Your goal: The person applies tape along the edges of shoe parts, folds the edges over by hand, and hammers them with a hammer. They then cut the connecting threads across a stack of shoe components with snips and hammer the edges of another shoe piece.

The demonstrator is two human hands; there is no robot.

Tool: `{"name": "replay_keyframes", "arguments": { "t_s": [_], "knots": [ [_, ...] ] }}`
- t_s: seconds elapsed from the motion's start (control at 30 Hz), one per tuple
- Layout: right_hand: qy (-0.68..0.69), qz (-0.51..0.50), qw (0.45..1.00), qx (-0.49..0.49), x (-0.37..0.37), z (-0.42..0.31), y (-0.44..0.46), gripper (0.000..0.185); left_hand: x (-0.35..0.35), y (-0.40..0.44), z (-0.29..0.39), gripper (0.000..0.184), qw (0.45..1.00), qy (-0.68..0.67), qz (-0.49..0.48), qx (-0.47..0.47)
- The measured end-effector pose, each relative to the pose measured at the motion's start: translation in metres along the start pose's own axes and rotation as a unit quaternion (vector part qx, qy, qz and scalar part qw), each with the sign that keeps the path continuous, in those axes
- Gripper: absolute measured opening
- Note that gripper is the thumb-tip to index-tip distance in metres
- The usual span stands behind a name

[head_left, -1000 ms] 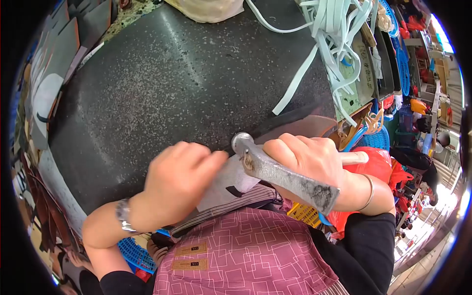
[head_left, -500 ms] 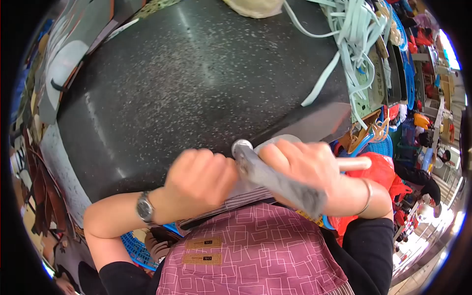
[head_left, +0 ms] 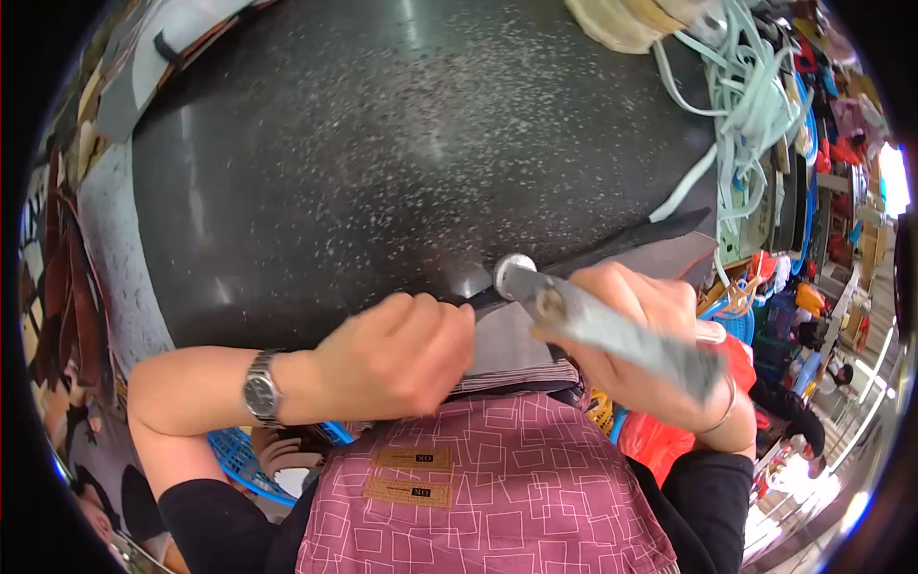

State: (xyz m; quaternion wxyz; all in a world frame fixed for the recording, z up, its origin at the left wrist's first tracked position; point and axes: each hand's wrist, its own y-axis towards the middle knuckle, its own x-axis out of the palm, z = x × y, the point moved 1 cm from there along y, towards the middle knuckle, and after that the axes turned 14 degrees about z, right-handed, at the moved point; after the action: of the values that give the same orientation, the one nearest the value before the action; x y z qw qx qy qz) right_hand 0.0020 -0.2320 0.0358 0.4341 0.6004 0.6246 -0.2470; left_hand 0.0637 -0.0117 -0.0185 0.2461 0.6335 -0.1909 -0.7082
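Note:
My right hand point(head_left: 626, 335) is wrapped round the handle of a metal hammer point(head_left: 612, 330). The hammer's round face is beside the edge of a grey sheet piece point(head_left: 502, 340) at the front of the dark speckled slab point(head_left: 411, 163). A dark strip point(head_left: 622, 246) runs along the upper edge of that piece, out to the right. Just left of the hammer face, my left hand point(head_left: 406, 354) has its fingers curled, with the thumb side at the piece's edge. The hammer's far end is blurred, and my left fingertips are hidden.
Pale green straps point(head_left: 751, 105) lie in a heap at the upper right, beside a cream roll point(head_left: 626, 21). Brown strips point(head_left: 72, 306) hang at the left. A red bag point(head_left: 660, 445) and a blue basket point(head_left: 244, 464) are below. People are at the far right.
The view has shifted, so the slab and straps sit further right. My left hand has come close to the sheet's edge beside the hammer. My right hand still grips the hammer.

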Motion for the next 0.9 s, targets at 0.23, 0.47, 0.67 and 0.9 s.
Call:
{"name": "replay_keyframes", "arguments": {
  "t_s": [0.23,0.47,0.67,0.9],
  "knots": [
    [-0.023,-0.078,0.991,-0.104,0.005,-0.014,0.006,0.029,-0.014,-0.017,-0.013,0.013,0.989,-0.128,-0.044,-0.062],
    [-0.010,-0.106,0.994,-0.014,0.020,-0.027,-0.005,0.026,-0.024,-0.025,-0.024,0.031,0.964,-0.235,-0.053,-0.109],
    [-0.072,-0.105,0.989,-0.076,0.025,-0.042,-0.002,0.024,-0.028,-0.036,-0.008,0.032,0.996,-0.077,-0.038,0.005],
    [-0.006,-0.097,0.993,-0.069,0.024,-0.047,0.009,0.027,-0.025,-0.051,-0.001,0.026,0.999,0.009,0.020,0.047]
  ]
}}
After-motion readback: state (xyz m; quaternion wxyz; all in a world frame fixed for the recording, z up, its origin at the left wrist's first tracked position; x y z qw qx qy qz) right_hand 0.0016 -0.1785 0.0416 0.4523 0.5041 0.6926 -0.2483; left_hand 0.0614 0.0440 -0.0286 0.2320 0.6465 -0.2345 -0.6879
